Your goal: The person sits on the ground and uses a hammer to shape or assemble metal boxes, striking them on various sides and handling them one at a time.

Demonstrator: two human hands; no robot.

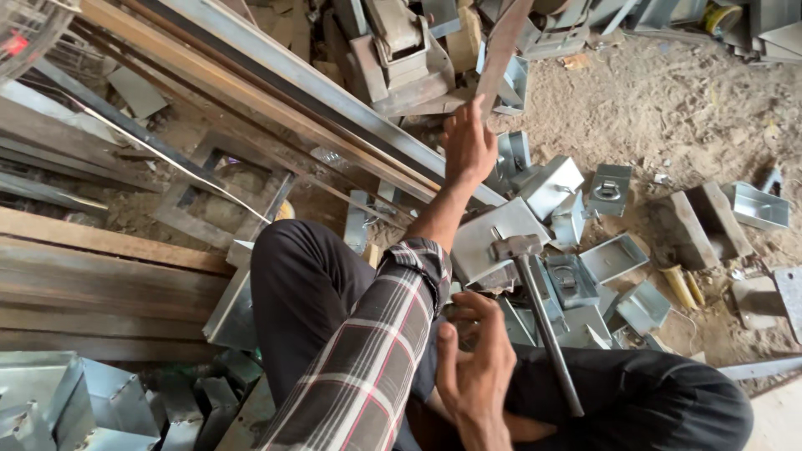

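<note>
My left hand (468, 146), on a plaid-sleeved arm, reaches forward with fingers apart. Its fingertips are at the lower end of a rusty flat bar (504, 46), and it grips nothing. My right hand (478, 363) hovers low over my lap with fingers loosely spread and holds nothing. Just to its right lies a hammer (543, 321). The hammer's head (516, 247) rests on a grey sheet-metal box (483, 236) and its handle slants down across my dark trouser leg (660, 392).
Several small galvanized boxes and lids (614, 257) are scattered on the sandy ground to the right. Long steel angles and beams (276, 79) run diagonally at the upper left, with wooden planks (100, 276) at the left. More folded metal boxes (75, 401) sit at the bottom left.
</note>
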